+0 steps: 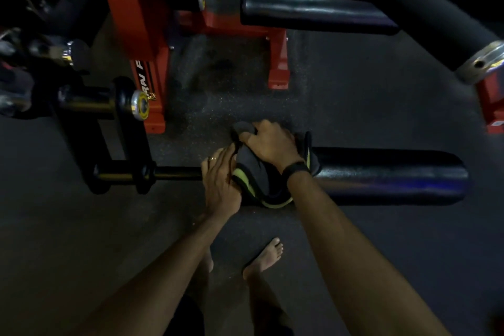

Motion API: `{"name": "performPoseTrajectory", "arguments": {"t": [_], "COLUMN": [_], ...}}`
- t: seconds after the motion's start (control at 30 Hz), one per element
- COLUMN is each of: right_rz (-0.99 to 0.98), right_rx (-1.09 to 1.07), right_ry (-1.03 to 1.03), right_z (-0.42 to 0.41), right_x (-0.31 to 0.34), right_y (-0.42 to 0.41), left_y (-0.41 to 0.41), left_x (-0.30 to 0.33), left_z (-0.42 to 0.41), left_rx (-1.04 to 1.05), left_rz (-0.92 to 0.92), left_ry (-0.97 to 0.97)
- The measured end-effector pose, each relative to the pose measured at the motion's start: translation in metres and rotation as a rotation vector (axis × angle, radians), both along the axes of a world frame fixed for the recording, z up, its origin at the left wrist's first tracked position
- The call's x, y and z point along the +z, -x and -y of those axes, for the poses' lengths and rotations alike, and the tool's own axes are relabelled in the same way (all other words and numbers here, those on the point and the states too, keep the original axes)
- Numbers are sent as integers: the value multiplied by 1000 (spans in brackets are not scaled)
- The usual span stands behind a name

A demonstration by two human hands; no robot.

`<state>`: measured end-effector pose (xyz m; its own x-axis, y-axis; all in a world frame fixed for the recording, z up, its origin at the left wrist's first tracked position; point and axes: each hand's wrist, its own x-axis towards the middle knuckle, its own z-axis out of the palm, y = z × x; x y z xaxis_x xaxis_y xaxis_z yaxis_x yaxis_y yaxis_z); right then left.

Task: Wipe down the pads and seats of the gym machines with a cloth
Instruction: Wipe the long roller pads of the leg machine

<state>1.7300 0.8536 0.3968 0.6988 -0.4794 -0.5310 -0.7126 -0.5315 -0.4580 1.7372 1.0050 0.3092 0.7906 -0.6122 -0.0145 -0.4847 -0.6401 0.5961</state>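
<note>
Two hands, left hand [221,183] and right hand [272,144], clutching dark cloth [256,174] on roller pad [390,177]; speckled floor [354,95]

dark speckled gym floor [354,95] carrying a red machine frame and two bare feet

the floor is a dark rubbery surface with pale flecks, brightest in the lit patch near the middle. standing on it are the red frame's feet: one foot [155,124] at the left under the upright with black lettering, another foot [278,82] farther back in the middle, and a third red piece [495,117] at the right edge. a bare foot [266,258] is planted on the floor near the bottom centre, toes pointing up-right; a second foot [208,263] beside it is mostly hidden behind a forearm
</note>
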Motion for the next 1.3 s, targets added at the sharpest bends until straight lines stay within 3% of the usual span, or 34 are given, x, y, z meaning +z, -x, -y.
{"name": "performPoseTrajectory", "arguments": {"t": [0.07,0.17,0.27,0.37,0.53,0.67,0.8,1.0,1.17,1.23,1.3], "right_rz": [164,254,249,206,-126,81,281,215,-84,-45,119], "right_rx": [9,23,10,-115,-339,-277,-217,-304,-360,-303,-245], "right_ry": [224,461,530,549,312,488,582,637,350,387,486], "right_z": [-25,-56,-55,-20,48,8,-35,16,81,73,48], "right_x": [0,-1,-6,-3,5,-4,-14,-11,-3,-4,-5], "right_y": [33,86,106,95,58,80,139,121,84,86,106], "left_y": [-2,-9,-16,-12,-7,3,14,17,20,19,15], "left_x": [7,32,50,50,41,36,27,25,26,26,32], "left_z": [-1,9,35,49,39,29,12,14,11,8,7], "left_rx": [-5,217,343,296,244,157,93,121,123,110,119], "left_rz": [-48,-419,-506,-353,-242,-113,36,51,49,37,37], "left_ry": [-22,181,-6,-222,-120,-103,42,77,73,60,69]}}
